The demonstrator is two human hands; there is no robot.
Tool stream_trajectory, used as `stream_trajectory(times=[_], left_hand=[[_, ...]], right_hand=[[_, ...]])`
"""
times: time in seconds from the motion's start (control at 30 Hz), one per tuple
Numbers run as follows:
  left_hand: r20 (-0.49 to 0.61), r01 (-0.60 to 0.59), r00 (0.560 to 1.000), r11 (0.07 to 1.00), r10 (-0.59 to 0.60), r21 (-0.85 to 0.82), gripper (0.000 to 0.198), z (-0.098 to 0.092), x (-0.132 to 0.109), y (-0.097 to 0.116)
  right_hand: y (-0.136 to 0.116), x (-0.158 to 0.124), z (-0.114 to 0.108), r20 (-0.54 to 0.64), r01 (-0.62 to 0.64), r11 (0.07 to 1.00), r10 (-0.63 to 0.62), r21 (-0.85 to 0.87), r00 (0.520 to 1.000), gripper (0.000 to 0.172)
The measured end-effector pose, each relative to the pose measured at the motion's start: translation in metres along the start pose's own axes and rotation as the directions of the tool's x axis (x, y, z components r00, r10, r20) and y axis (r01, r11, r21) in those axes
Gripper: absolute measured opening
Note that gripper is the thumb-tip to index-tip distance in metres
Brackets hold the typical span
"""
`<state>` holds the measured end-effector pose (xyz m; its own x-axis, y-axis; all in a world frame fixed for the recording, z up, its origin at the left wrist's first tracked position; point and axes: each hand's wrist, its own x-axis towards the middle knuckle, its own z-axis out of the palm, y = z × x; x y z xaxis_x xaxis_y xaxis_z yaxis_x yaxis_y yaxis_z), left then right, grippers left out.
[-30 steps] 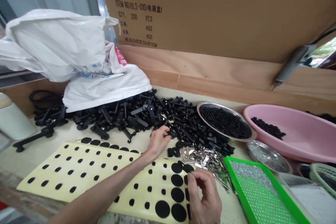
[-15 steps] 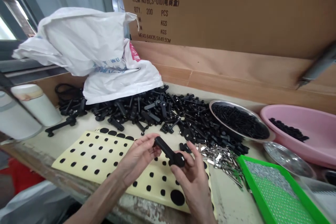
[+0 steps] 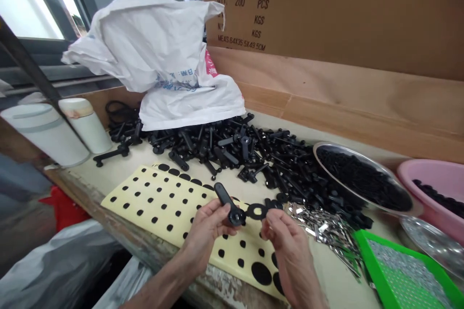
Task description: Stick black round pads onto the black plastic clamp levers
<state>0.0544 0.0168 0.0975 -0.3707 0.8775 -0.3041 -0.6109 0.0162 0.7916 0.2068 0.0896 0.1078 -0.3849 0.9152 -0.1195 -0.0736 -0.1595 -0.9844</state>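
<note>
My left hand [image 3: 205, 229] grips a black plastic arm [image 3: 224, 197] by its wide round end, fingers closed on it. The arm's narrow end points up and away, to the left. In a pinch, my right hand [image 3: 292, 246] holds a thin black ring [image 3: 251, 210] by its right edge. The ring sits just right of the arm's round end; whether they touch, I cannot tell. Below both hands lies a pale yellow sheet [image 3: 166, 214] with rows of black dots and larger black discs. A heap of similar black parts [image 3: 228, 149] lies behind it.
Shiny metal clips [image 3: 326, 224] lie to the right. Beyond them are a steel bowl [image 3: 362, 198] of black pieces, a pink basin [image 3: 416, 169] and a green tray [image 3: 373, 263]. White sacks [image 3: 159, 48] cover part of the heap. Two pale bottles [image 3: 47, 130] stand at the left.
The black arm has turned, its round end now in my left hand. My right hand has let go of it and moved right, and now holds the ring. The view has shifted.
</note>
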Motion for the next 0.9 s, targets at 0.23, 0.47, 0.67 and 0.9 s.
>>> stream_trajectory(times=[0.23,0.47,0.67,0.9], left_hand=[[0.007,-0.013,1.0,1.0,0.013,0.014,0.032,0.001,0.002,-0.007],[0.004,-0.023,1.0,1.0,0.023,0.019,0.03,0.002,0.003,-0.006],[0.036,-0.035,0.999,0.999,0.035,-0.002,0.027,0.001,0.003,-0.008],[0.046,-0.037,0.998,0.999,0.037,-0.004,0.026,0.002,0.002,-0.004]], right_hand=[[0.014,-0.001,0.015,0.101,-0.208,0.978,0.205,0.019,0.974,0.029],[0.016,-0.001,0.02,0.081,-0.207,0.978,0.206,-0.003,0.975,0.032],[0.019,0.0,0.019,0.057,-0.188,0.981,0.19,-0.043,0.98,0.03],[0.017,0.002,0.019,0.042,-0.198,0.979,0.2,-0.046,0.979,0.031]])
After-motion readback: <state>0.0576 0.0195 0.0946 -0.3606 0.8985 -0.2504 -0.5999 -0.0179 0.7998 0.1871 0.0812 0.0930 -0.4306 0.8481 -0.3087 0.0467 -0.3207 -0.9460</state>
